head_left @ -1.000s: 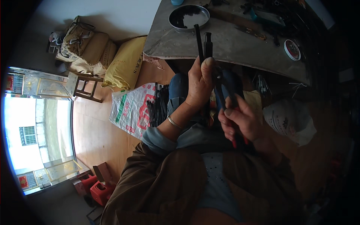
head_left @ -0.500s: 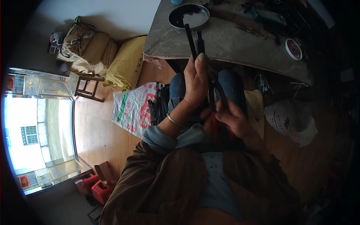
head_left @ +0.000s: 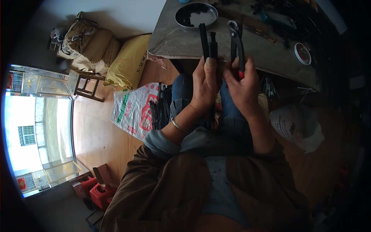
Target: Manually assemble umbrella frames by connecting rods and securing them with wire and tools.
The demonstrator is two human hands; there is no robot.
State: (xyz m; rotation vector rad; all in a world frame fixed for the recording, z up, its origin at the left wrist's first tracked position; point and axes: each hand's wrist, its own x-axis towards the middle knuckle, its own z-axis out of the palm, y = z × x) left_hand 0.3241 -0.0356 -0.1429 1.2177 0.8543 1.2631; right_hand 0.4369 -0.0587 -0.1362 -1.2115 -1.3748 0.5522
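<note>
Upright above my lap, two black rod-like pieces rise from my left hand point(head_left: 206, 85), its thumb pressed against them. One is a plain slim rod point(head_left: 203, 38); the other is a thicker piece point(head_left: 213, 44) with a stepped top. Their lower part runs down below the hand, and its end is hard to make out. Beside it, my right hand point(head_left: 247, 89) is closed round the red handles of black pincers point(head_left: 237, 44). The pincers' jaws point up and stand apart from the rods. My right fingertips are close to my left hand; whether they touch cannot be told.
A grey table point(head_left: 164, 40) ahead bears a round metal pan point(head_left: 181, 26), a teal tray point(head_left: 266, 16) and a round lid point(head_left: 302, 53). Left, thin black rods point(head_left: 161, 106) lie on a white sack point(head_left: 125, 112), near a yellow sack point(head_left: 127, 63). Right, a white bag point(head_left: 297, 127) stands low.
My right hand has risen with the pincers, which now point up beside the rods instead of lying low beneath my left hand. The left hand has shifted slightly right.
</note>
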